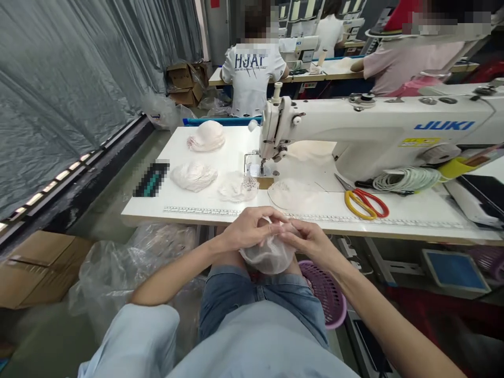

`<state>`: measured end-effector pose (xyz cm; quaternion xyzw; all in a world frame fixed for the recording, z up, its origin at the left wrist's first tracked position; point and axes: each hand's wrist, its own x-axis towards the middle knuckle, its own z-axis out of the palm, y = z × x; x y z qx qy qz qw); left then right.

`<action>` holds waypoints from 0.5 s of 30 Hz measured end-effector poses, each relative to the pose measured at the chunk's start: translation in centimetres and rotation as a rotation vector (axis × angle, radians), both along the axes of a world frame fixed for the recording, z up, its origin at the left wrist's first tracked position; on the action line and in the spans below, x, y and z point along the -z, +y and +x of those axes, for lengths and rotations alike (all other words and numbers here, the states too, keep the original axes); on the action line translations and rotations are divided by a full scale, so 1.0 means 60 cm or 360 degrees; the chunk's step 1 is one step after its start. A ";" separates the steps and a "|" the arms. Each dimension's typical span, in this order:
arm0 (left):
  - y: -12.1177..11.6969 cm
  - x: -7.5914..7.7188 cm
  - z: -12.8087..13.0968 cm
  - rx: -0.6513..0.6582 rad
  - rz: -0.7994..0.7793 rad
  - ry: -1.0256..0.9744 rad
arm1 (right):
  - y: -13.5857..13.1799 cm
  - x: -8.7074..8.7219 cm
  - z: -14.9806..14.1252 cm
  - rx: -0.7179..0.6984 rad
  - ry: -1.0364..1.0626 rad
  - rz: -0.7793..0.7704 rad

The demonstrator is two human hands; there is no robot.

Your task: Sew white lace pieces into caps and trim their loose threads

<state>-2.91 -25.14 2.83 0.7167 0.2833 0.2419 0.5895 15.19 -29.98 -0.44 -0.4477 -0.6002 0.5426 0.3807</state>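
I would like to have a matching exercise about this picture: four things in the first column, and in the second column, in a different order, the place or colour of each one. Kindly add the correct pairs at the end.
Things
1. sheer fabric
2. scissors
3. basket
4. sewing machine

Places and colours
A. purple, lower than the table
B. white, marked in blue
C. held between the left hand and the right hand
D. partly yellow, partly red, lying on the table

Pairs: 1-C, 2-D, 3-A, 4-B
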 end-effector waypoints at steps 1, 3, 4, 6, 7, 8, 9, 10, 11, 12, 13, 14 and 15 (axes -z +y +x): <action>-0.001 0.004 -0.012 -0.0027 -0.0081 0.0019 | -0.001 0.000 -0.004 0.0053 -0.0001 -0.0026; -0.003 0.015 -0.032 0.0018 -0.0213 0.0057 | -0.005 0.000 -0.005 0.0121 0.0028 -0.0024; -0.005 0.021 -0.039 0.0083 -0.0282 0.0080 | -0.006 -0.001 -0.004 0.0157 0.0053 -0.0028; -0.007 0.032 -0.049 0.0188 -0.0445 0.0118 | -0.008 -0.001 -0.001 0.0280 0.0114 -0.0038; -0.007 0.037 -0.052 0.0190 -0.0528 0.0113 | -0.008 -0.001 0.000 0.0365 0.0143 -0.0050; -0.007 0.041 -0.054 0.0163 -0.0595 0.0097 | -0.007 0.000 0.002 0.0445 0.0168 -0.0070; -0.006 0.043 -0.055 0.0117 -0.0634 0.0079 | -0.006 0.000 0.004 0.0506 0.0184 -0.0092; -0.004 0.045 -0.056 0.0073 -0.0648 0.0062 | -0.005 0.001 0.006 0.0543 0.0189 -0.0114; -0.001 0.047 -0.056 0.0044 -0.0653 0.0051 | -0.003 0.002 0.008 0.0565 0.0185 -0.0131; 0.002 0.047 -0.056 0.0047 -0.0665 0.0050 | -0.001 0.003 0.010 0.0582 0.0176 -0.0140; 0.005 0.048 -0.055 0.0070 -0.0684 0.0057 | 0.001 0.005 0.012 0.0603 0.0168 -0.0144; 0.009 0.048 -0.054 0.0095 -0.0705 0.0066 | 0.004 0.007 0.014 0.0629 0.0165 -0.0145; 0.012 0.048 -0.052 0.0115 -0.0724 0.0070 | 0.007 0.009 0.016 0.0656 0.0168 -0.0146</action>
